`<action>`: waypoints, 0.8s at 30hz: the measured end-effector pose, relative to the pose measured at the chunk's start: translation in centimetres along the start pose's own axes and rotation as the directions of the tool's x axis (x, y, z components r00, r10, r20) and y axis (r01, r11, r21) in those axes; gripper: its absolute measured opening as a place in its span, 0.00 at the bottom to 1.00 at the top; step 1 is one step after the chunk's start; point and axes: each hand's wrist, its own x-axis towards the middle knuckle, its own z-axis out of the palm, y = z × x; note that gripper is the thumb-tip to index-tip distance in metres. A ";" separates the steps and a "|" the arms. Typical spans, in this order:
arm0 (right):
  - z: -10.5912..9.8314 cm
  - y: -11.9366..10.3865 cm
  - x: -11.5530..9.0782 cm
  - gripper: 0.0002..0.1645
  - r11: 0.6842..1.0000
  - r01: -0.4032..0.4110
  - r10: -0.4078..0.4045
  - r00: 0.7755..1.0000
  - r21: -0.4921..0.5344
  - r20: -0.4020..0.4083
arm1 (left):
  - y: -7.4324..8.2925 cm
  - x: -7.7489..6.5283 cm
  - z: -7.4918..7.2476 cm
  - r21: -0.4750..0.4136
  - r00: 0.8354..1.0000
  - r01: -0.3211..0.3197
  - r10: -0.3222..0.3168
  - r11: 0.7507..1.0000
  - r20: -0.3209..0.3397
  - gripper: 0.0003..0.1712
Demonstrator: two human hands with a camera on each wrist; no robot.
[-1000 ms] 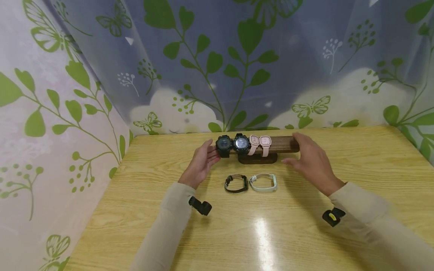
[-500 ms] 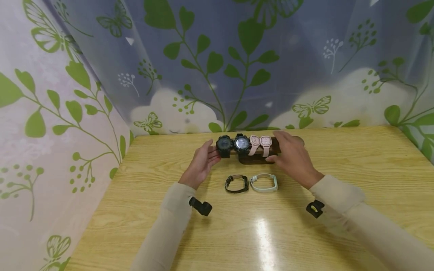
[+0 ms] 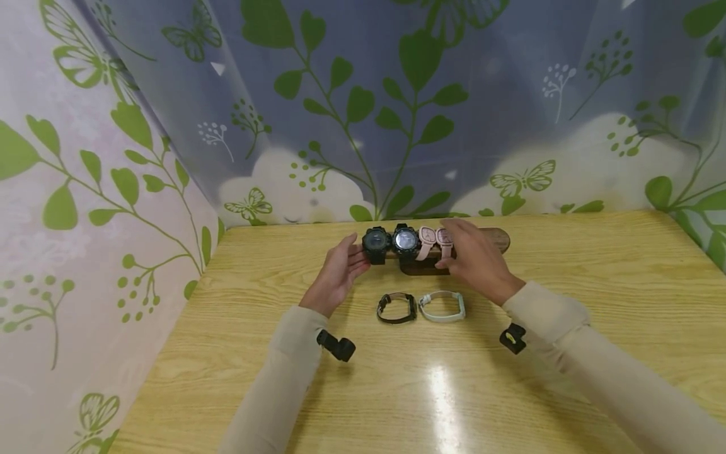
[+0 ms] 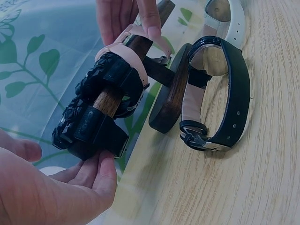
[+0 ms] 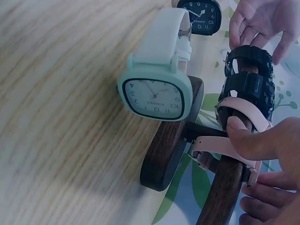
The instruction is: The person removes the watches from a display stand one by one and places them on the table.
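Observation:
A dark wooden watch stand [image 3: 495, 239] carries two chunky black watches [image 3: 375, 244] on the left of its bar and two pink watches [image 3: 427, 246] beside them. My left hand [image 3: 334, 277] is at the bar's left end, its extended fingers [image 4: 101, 171] touching the underside of the outermost black watch. Over the right-hand pink watch [image 5: 218, 144], my right hand [image 3: 479, 261] pinches, with its thumb at the pink straps and its fingers behind the bar. That hand covers part of this watch in the head view.
In front of the stand's base [image 3: 416, 268], a black strap watch [image 3: 397, 309] and a mint-green watch [image 3: 443, 308] rest on their sides on the wooden table [image 3: 386, 391]. A leaf-patterned curtain [image 3: 340, 126] hangs behind the table.
My right hand has moved left along the bar, from its right end to the right-hand pink watch. The left hand and the watches have stayed in place.

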 end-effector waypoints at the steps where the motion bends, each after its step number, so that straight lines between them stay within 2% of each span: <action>1: 0.1 0.0 0.1 0.46 1.000 0.004 -0.004 1.000 -0.002 0.001 | 0.0 0.0 0.0 0.002 1.000 0.000 0.000 1.000 0.000 0.39; 11: 0.9 0.3 0.2 0.36 0.999 0.036 -0.036 0.999 -0.012 -0.030 | 0.0 0.1 -0.1 0.003 1.000 -0.002 0.002 1.000 0.003 0.38; 24: 0.9 0.4 0.2 0.35 0.998 0.040 -0.042 0.998 -0.042 -0.043 | -0.1 0.1 -0.2 -0.002 1.000 -0.008 0.008 1.000 -0.002 0.37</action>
